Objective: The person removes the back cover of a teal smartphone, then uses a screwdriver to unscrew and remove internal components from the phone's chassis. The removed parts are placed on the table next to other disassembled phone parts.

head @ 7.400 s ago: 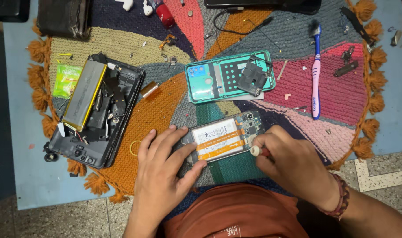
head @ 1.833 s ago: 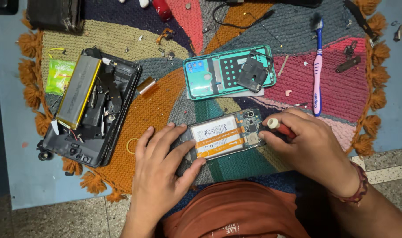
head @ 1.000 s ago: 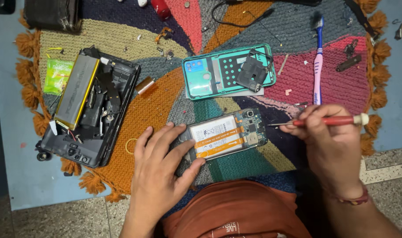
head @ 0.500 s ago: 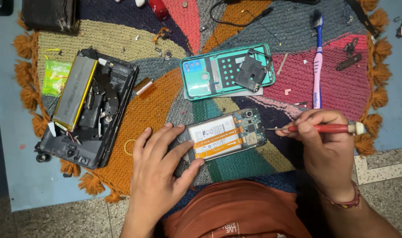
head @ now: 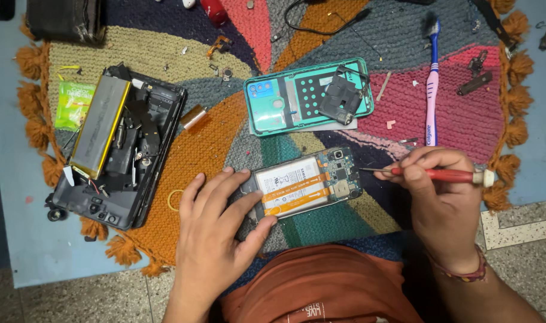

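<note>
An opened phone (head: 306, 185) with a white battery and orange ribbon cables lies on the colourful mat. My left hand (head: 216, 230) rests flat on the phone's left end, fingers spread, pinning it down. A red-handled screwdriver (head: 440, 174) is pinched in my right hand (head: 440, 203); its thin tip points left and stops just right of the phone's circuit board. The phone's teal back cover (head: 285, 101) lies above, with a dark square part (head: 340, 98) on it.
An opened black device (head: 114, 149) with a long silver battery lies at the left, a green packet (head: 74, 104) beside it. A pink and blue toothbrush (head: 431, 78) lies at the upper right. Small screws and metal bits dot the mat (head: 195, 155). A black cable (head: 321, 24) runs at top.
My right hand lifted the screwdriver off the phone, swung it out to the right, and now brings its tip back toward the board. The left hand stays on the phone.
</note>
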